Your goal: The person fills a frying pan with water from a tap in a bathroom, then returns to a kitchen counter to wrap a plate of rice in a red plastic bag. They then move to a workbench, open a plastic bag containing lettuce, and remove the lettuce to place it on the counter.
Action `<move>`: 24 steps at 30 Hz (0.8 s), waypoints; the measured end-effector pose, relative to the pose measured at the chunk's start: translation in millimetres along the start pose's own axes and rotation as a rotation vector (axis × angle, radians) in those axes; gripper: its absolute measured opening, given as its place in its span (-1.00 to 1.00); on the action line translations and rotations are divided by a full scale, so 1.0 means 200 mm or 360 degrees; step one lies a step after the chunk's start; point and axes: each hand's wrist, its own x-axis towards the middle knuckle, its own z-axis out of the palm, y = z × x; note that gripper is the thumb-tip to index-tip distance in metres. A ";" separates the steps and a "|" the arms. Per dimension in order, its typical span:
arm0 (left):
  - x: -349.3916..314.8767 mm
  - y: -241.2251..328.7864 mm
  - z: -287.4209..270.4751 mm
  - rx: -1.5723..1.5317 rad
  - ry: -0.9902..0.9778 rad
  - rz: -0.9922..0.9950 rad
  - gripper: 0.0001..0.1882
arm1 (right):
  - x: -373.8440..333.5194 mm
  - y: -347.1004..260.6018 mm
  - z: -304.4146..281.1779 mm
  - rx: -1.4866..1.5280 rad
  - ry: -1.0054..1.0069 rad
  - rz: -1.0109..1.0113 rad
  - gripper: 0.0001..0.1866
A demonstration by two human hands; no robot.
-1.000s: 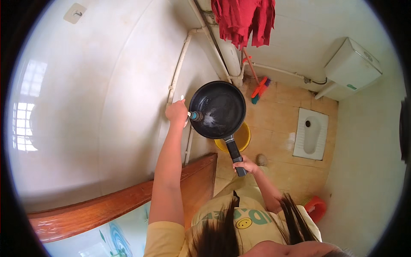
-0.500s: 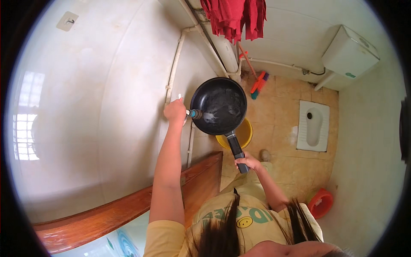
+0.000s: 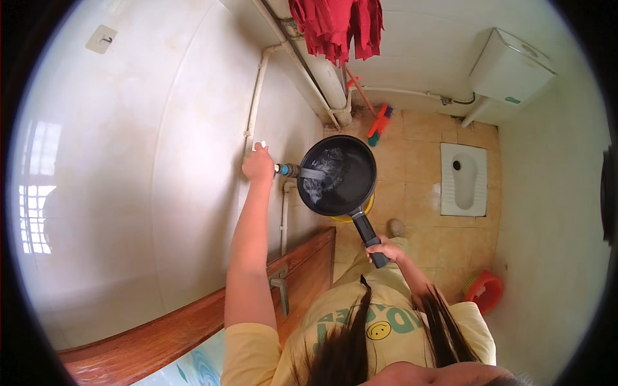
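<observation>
The left arm is stretched nearly straight, up and away from the body, bare from shoulder to wrist. The left hand [image 3: 258, 165] is closed at the wall, fingers curled, its back turned to the camera. The right arm is bent at the elbow and kept close to the torso. The right hand [image 3: 385, 248] is wrapped in a closed grip, knuckles up, 2 hands well apart.
</observation>
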 end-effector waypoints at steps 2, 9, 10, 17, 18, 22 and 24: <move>0.03 -0.02 0.03 0.0126 0.0026 0.0087 -0.69 | 0.00 -0.02 -0.01 -0.0083 0.0063 -0.0018 -0.59; 0.03 0.06 -0.09 -0.0351 -0.0151 -0.0038 -0.70 | 0.03 -0.03 -0.01 -0.0069 -0.0083 -0.0085 -0.54; 0.04 0.07 -0.10 -0.0385 -0.0202 -0.0049 -0.70 | 0.02 -0.03 0.02 -0.0039 -0.0123 -0.0092 -0.56; 0.01 0.11 -0.05 -0.0737 -0.0154 -0.0212 -0.69 | 0.02 0.04 0.10 0.0079 -0.0202 -0.0062 -0.56; -0.01 0.11 -0.04 -0.0818 -0.0098 -0.0206 -0.67 | 0.01 0.04 0.10 0.0084 -0.0208 -0.0067 -0.55; -0.09 0.07 -0.06 -0.0701 -0.0199 0.0094 -0.63 | -0.04 0.05 0.09 0.0073 -0.0108 -0.0081 -0.61; -0.17 0.06 -0.05 -0.0727 -0.0179 0.0222 -0.64 | -0.06 0.10 0.03 0.0062 -0.0076 -0.0109 -0.63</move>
